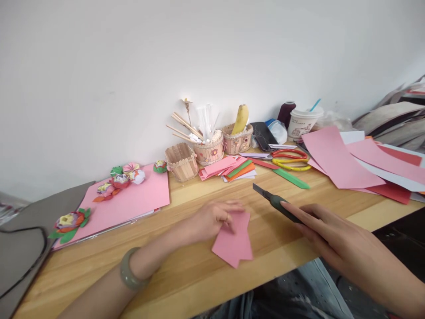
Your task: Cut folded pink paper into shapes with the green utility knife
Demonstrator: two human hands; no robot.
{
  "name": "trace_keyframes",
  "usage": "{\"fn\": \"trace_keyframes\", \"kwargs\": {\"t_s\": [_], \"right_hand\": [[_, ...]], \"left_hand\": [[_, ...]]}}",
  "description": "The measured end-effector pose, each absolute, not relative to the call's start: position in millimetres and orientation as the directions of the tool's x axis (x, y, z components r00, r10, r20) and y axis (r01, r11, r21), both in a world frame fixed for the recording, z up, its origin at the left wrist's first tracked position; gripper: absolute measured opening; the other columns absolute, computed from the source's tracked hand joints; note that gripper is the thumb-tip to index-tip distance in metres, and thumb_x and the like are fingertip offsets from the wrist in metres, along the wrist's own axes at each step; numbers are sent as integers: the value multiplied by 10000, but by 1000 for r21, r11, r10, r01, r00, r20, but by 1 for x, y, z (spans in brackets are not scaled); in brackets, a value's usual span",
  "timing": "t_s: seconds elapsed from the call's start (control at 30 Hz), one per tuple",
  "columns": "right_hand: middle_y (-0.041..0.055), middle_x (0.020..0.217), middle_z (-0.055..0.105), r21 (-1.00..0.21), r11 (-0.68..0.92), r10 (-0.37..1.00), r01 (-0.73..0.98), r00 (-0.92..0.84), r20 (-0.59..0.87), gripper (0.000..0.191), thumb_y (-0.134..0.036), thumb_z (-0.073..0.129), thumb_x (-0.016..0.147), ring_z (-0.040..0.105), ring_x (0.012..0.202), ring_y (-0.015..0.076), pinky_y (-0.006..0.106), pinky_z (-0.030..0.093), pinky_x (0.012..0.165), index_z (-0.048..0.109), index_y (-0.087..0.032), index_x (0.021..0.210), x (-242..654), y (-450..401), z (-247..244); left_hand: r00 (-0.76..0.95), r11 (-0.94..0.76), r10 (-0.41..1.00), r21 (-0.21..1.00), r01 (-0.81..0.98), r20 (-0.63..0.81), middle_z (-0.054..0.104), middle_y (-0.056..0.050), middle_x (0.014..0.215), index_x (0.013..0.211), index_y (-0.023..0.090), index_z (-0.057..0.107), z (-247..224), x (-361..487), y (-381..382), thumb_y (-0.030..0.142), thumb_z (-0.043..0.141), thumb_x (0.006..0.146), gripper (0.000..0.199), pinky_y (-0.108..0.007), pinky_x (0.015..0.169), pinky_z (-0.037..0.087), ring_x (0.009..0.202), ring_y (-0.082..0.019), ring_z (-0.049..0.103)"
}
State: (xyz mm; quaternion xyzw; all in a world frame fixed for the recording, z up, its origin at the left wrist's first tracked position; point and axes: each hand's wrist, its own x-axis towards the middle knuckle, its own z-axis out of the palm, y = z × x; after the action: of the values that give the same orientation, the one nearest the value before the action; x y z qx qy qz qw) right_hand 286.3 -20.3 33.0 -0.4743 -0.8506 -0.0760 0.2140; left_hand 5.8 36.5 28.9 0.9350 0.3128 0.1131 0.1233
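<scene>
While the right hand (328, 228) grasps a knife (282, 205), blade up and clear of the table (186, 279), left hand (210, 219) touching pink paper (237, 248), can't tell if pinching it, fingers blurred, paper on tabletop between the hands, scissors (294, 169) beyond, near paper strips (217, 167).

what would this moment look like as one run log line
left hand: fingers at pink paper | right hand: holding utility knife, blade apart from paper | nearby: green paper strip, wooden basket

Pink paper (239, 241) flat; dark-handled knife (277, 203) beside it, blade (260, 190) exposed.
</scene>
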Motion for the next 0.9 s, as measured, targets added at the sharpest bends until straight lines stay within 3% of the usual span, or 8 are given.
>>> {"fn": "trace_keyframes", "kwargs": {"t_s": [0.07, 0.13, 0.23, 0.33, 0.5, 0.6, 0.7, 0.9], "right_hand": [[68, 1010, 650, -105, 534, 785, 839, -445, 431, 396, -218, 363, 960, 672, 738, 149, 234, 542, 577, 523, -228, 1322, 292, -28, 32], [61, 1037, 645, -151, 517, 807, 842, -421, 415, 398, -230, 375, 961, 671, 786, 150, 231, 546, 606, 515, -257, 1332, 296, -35, 28], [51, 1050, 637, -231, 499, 835, 835, -392, 387, 412, -261, 376, 966, 666, 817, 148, 236, 552, 636, 481, -297, 1363, 298, -41, 23], [58, 1014, 643, -254, 526, 826, 812, -416, 381, 412, -291, 383, 962, 670, 776, 150, 241, 558, 620, 490, -288, 1359, 298, -43, 22], [58, 954, 642, -231, 571, 794, 788, -459, 398, 414, -258, 358, 963, 663, 682, 128, 221, 552, 581, 493, -269, 1355, 295, -46, 24], [61, 953, 633, -193, 591, 776, 783, -487, 401, 406, -237, 360, 962, 666, 701, 125, 216, 554, 581, 487, -248, 1347, 293, -48, 23], [64, 938, 633, -158, 603, 760, 782, -503, 412, 396, -227, 361, 961, 668, 710, 129, 222, 560, 586, 487, -229, 1336, 292, -48, 23], [71, 956, 639, -139, 632, 738, 763, -537, 409, 397, -225, 364, 961, 673, 758, 130, 211, 562, 615, 483, -215, 1340, 292, -46, 25]], "left_hand": [[685, -698, 711, 282, 658, 159, 690, -22, 1123, 748, 186, 698, 32, 14, 30, -46, 515, 797, 299, -297, 1007, 467, 1149, -159, 583], [575, -605, 796, 254, 754, 189, 691, -113, 1021, 932, 119, 674, 36, 24, 17, 59, 531, 835, 183, -441, 906, 530, 1054, -259, 615], [536, -558, 830, 190, 808, 157, 640, -212, 1041, 1066, 40, 610, 39, 34, -3, 383, 673, 795, 442, -578, 744, 544, 984, -397, 602], [682, -682, 730, 109, 723, 41, 610, -204, 1184, 1099, 74, 600, 37, 29, 0, 218, 565, 870, 273, -502, 838, 538, 1062, -341, 604], [793, -790, 607, 148, 595, 51, 535, -57, 1365, 1155, 203, 629, 35, 4, 32, 53, 505, 852, 360, -353, 1072, 392, 1289, -193, 463], [749, -756, 653, 143, 638, 110, 546, -114, 1340, 1109, 168, 663, 37, -1, 35, 196, 587, 868, 254, -416, 1039, 423, 1257, -257, 487], [727, -741, 672, 119, 661, 141, 590, -183, 1259, 1166, 83, 615, 37, 1, 30, 334, 631, 845, 409, -460, 965, 481, 1157, -311, 560], [800, -820, 566, 39, 571, 198, 698, -140, 1057, 1035, 110, 663, 24, 0, 32, 201, 427, 927, 275, -376, 867, 535, 964, -250, 673]]}}
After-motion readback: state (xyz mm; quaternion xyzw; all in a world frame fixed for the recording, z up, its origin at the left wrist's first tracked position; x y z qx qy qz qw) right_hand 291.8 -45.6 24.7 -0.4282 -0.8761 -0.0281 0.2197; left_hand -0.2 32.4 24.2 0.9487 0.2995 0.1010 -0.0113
